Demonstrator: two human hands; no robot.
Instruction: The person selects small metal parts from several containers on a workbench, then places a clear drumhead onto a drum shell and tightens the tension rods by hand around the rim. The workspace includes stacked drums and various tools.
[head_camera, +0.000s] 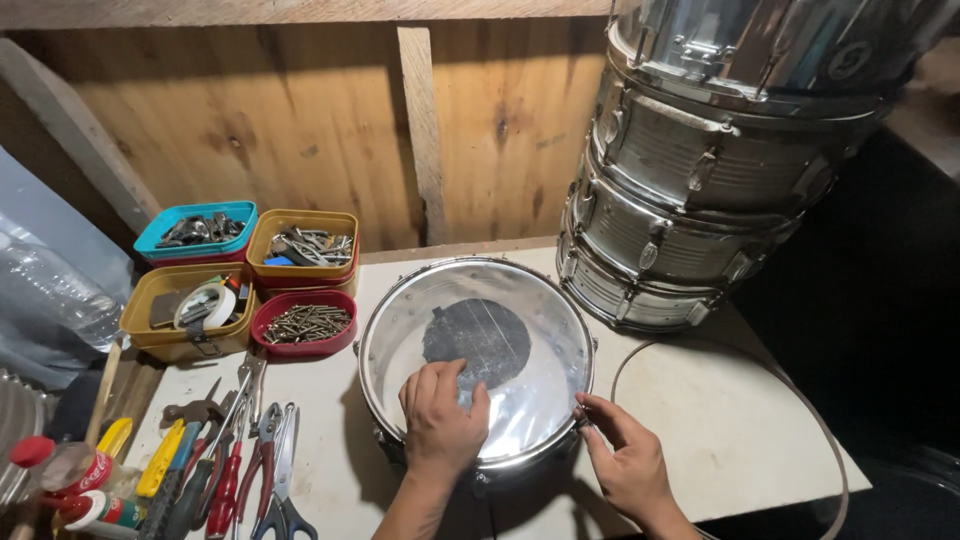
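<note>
pressing flat on the drum (478, 355) skin, left hand (441, 420) fingers spread; right hand (625, 455) fingers pinched on its near-right rim. skin thin, easily dented; metal rim stiff, the better hold.
</note>
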